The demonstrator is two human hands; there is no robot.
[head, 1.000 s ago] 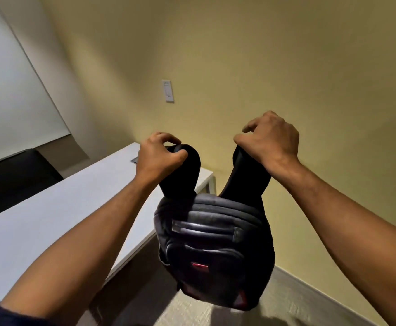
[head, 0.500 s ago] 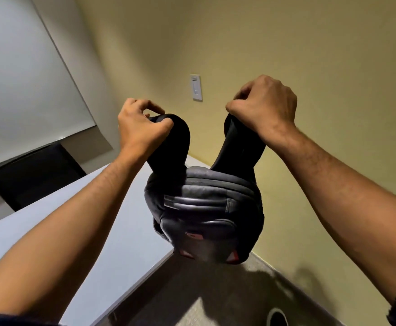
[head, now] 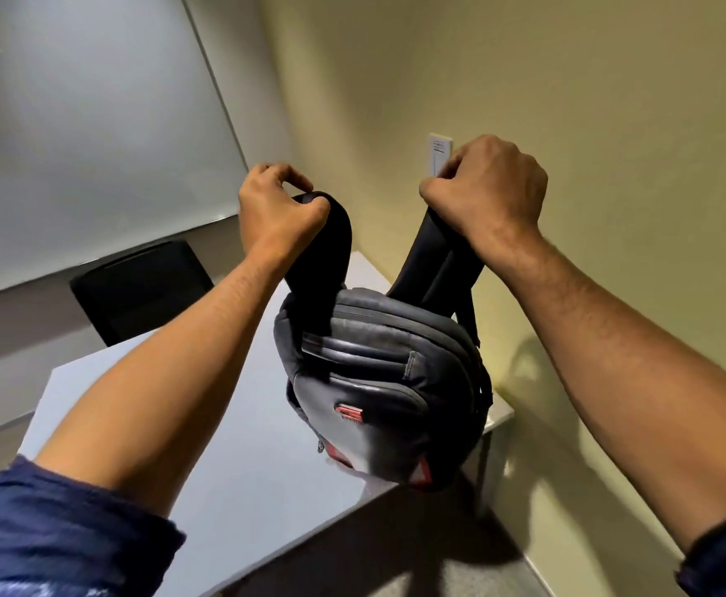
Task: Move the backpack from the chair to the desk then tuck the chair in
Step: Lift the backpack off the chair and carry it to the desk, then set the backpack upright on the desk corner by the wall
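At left of centre, the left hand has its fingers curled tight around one strap of the black backpack. The backpack hangs mid-frame over the white table corner. At right, the right hand grips the other strap.
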